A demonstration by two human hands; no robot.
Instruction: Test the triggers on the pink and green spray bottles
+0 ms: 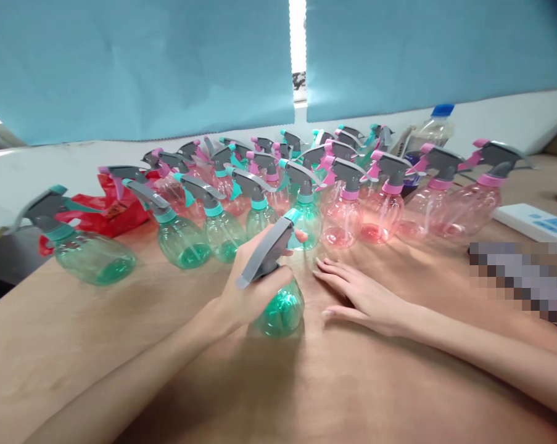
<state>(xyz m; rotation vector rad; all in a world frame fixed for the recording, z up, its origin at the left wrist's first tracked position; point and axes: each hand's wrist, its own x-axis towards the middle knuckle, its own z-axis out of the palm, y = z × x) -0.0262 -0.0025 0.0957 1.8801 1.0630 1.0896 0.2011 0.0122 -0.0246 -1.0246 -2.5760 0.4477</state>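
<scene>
Standing at the left end of the table (167, 351), a little apart from the others, is a green spray bottle (93, 256) with a grey and teal trigger head and some liquid-like green at its base. Behind it and to its right lies a red plastic bag (127, 216). Next come three green bottles (183, 240) side by side, their heads grey and teal, with more bottles in mixed pink and teal crowded behind. The left grip (257, 274) is closed around the neck of the held bottle (282, 311), a green one whose nozzle points away from the person; whether its base touches the table cannot be told. Just beyond it stands another green bottle (308, 225). Then a line of pink bottles (342, 222) runs to the right. In front of them the right grip (366, 299) is spread wide and holds nothing, palm down, thumb apart from the fingers. Behind the pink line is a clear bottle with a blue cap (435, 131). At the right lies a white box (532, 222) with blue markings, beside a pixelated patch.
</scene>
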